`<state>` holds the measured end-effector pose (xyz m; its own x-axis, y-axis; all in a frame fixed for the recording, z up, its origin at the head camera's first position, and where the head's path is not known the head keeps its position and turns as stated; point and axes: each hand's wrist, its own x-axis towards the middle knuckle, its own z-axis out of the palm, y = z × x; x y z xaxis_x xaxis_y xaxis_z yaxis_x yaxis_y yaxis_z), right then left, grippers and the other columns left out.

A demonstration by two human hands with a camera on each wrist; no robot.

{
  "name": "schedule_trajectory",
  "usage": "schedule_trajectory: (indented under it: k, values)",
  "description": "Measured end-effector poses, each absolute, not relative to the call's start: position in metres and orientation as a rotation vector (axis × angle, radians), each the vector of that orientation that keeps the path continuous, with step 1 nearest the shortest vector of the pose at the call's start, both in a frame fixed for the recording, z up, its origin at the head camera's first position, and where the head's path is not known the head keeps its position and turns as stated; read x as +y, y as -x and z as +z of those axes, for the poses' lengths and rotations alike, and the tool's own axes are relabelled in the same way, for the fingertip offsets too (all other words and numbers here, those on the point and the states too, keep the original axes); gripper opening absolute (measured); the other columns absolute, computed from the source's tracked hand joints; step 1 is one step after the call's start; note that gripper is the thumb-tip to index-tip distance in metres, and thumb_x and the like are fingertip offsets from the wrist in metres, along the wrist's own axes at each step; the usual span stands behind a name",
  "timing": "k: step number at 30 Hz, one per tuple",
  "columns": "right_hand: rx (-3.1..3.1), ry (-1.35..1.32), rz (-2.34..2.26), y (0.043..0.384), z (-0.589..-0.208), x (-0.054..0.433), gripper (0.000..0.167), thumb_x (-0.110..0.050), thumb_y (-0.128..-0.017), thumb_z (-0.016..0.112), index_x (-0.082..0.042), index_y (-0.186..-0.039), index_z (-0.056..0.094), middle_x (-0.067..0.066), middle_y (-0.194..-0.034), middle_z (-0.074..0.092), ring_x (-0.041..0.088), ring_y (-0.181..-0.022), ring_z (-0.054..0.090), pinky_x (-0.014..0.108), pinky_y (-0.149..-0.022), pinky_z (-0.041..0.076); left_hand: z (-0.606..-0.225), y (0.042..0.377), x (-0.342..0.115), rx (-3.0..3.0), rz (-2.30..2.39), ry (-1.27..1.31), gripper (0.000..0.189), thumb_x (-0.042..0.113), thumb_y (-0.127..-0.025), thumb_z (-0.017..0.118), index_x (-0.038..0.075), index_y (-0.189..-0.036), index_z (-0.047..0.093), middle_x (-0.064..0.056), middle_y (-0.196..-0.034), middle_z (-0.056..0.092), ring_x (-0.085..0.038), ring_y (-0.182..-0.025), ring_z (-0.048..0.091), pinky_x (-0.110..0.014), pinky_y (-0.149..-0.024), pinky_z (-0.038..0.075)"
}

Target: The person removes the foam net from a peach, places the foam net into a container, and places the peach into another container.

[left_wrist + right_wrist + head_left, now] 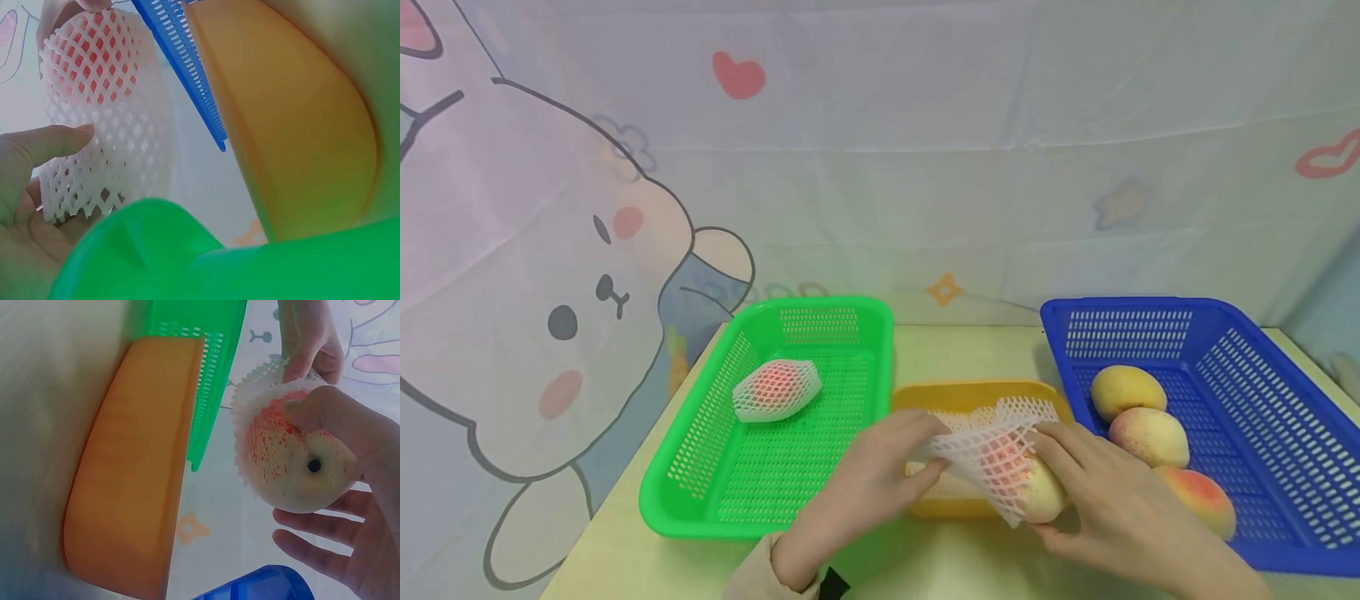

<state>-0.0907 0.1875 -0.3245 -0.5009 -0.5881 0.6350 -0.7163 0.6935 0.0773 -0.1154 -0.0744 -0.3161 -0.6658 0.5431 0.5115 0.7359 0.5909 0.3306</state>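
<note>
A red-and-cream peach (1043, 496) is partly inside a white foam net sleeve (242, 403), its bare stem end with a dark hole showing in the right wrist view. My right hand (1108, 492) grips the peach, thumb on top and fingers beneath. My left hand (880, 467) pinches the other end of the sleeve; in the left wrist view its thumb (75, 139) presses the mesh, and red skin shows through. Both hands are above the orange container (955, 507), where more white foam netting (958, 423) lies.
To the left, a green basket (880, 417) holds one netted peach (777, 390). At the right stands a blue basket (1232, 450) with bare peaches, including a yellowish one (1127, 393). A printed cloth (925, 167) hangs behind the table (966, 354).
</note>
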Motion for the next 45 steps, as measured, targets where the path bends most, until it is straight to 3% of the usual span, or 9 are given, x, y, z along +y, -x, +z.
schedule_trajectory:
  k: [6, 18, 35, 45]
  values:
    - [-2.265, -0.992, 0.246, 0.0908, -0.3246, 0.1876, 0.069, -0.038, -0.053, 0.08, -0.013, -0.113, 0.059, -0.002, -0.113, 0.058, 0.017, -0.092, 0.061, 0.033, -0.081, 0.048, -0.315, 0.1153, -0.0757, -2.496, -0.76, 1.003, 0.022, 0.01, -0.08, 0.072, 0.014, -0.101, 0.066, 0.004, -0.098, 0.068, -0.009, -0.088, 0.064, -0.022, -0.078, 0.053]
    - [-2.299, -0.974, 0.225, 0.0916, -0.3244, 0.1888, 0.07, -0.037, -0.054, 0.079, -0.012, -0.116, 0.058, -0.001, -0.115, 0.059, 0.017, -0.099, 0.061, 0.03, -0.089, 0.041, -0.315, 0.1155, -0.0769, -2.504, -0.753, 0.967, 0.025, 0.005, -0.077, 0.068, 0.014, -0.1, 0.065, 0.005, -0.097, 0.067, -0.009, -0.085, 0.062, -0.021, -0.074, 0.052]
    - [-2.357, -0.949, 0.182, 0.0909, -0.3221, 0.1915, 0.072, -0.036, -0.055, 0.079, -0.012, -0.12, 0.057, -0.002, -0.115, 0.059, 0.015, -0.097, 0.06, 0.034, -0.081, 0.05, -0.3153, 0.1172, -0.0775, -2.492, -0.756, 0.921, 0.022, 0.008, -0.08, 0.069, 0.015, -0.1, 0.064, 0.005, -0.095, 0.068, -0.008, -0.082, 0.063, -0.022, -0.072, 0.052]
    - [-2.357, -0.943, 0.176, 0.0909, -0.3222, 0.1933, 0.075, -0.034, -0.055, 0.077, -0.011, -0.123, 0.056, -0.001, -0.115, 0.06, 0.015, -0.099, 0.059, 0.031, -0.086, 0.045, -0.3156, 0.1188, -0.0782, -2.488, -0.727, 0.902, 0.023, 0.009, -0.08, 0.068, 0.013, -0.101, 0.064, 0.005, -0.094, 0.068, -0.008, -0.082, 0.064, -0.022, -0.071, 0.052]
